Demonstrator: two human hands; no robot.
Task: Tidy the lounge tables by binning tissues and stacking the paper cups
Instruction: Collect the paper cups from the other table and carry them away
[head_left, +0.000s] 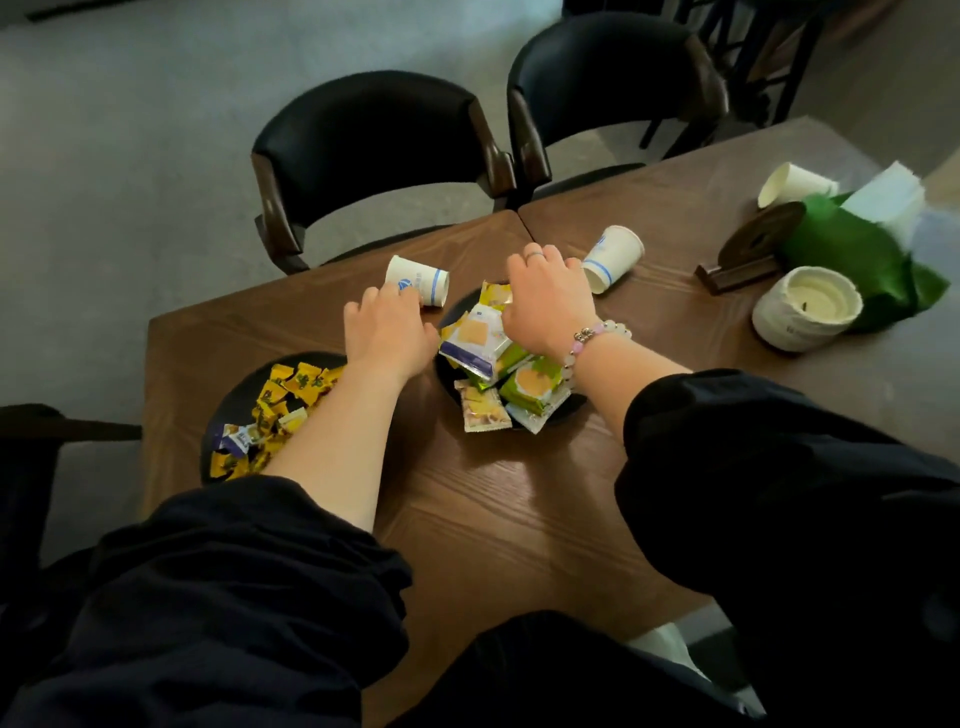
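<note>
Two white paper cups with blue bands lie on their sides on the wooden table (498, 499). My left hand (387, 332) reaches to the left cup (420, 280), fingertips touching its base end and thumb spread apart. Over the snack plate my right hand (550, 304), with a ring and a bead bracelet, stretches toward the right cup (614, 258); its bent fingers end at that cup's rim, tips hidden. A third cup (795, 183) lies tipped over at the far right. White tissues (883, 200) stick out of a green pack (852, 249).
A black plate of wrapped biscuits (571, 405) sits under my right wrist, and another of yellow sweets (234, 400) under my left forearm. A white candle jar (805, 309) and a wooden stand (748, 254) stand at the right. Two black chairs (374, 135) face the far edge.
</note>
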